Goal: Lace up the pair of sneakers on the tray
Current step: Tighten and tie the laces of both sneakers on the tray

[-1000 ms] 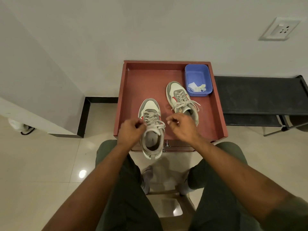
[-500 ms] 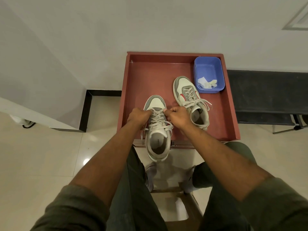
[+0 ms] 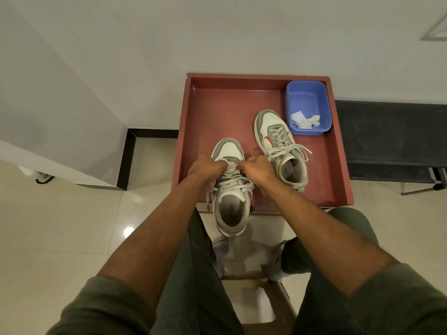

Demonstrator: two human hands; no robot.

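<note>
So right now the work is on the near grey-and-white low-top sneaker point(image 3: 231, 189), which sits at the front edge of the reddish-brown wooden tray point(image 3: 217, 112) with its heel hanging over the rim toward the person. Both hands are bunched up at the lower eyelets: the left hand point(image 3: 205, 166) and the right hand point(image 3: 257, 169) each have fingers curled in tight, pinching the off-white flat laces point(image 3: 233, 183) close together over the tongue. Looks to me like they're snugging the crossings down near the toe.

Next move, I'd guess, is pulling slack upward row by row, then sorting the loose ends, one of which dangles off the left side of the shoe.

The second matching grey-and-white sneaker point(image 3: 280, 148) sits further back to the right, just beside a small blue plastic tub point(image 3: 308, 107) with some white scraps in it. Its laces look threaded but untied.

Branding: there's small print on the near insole, too tiny to read.
</note>
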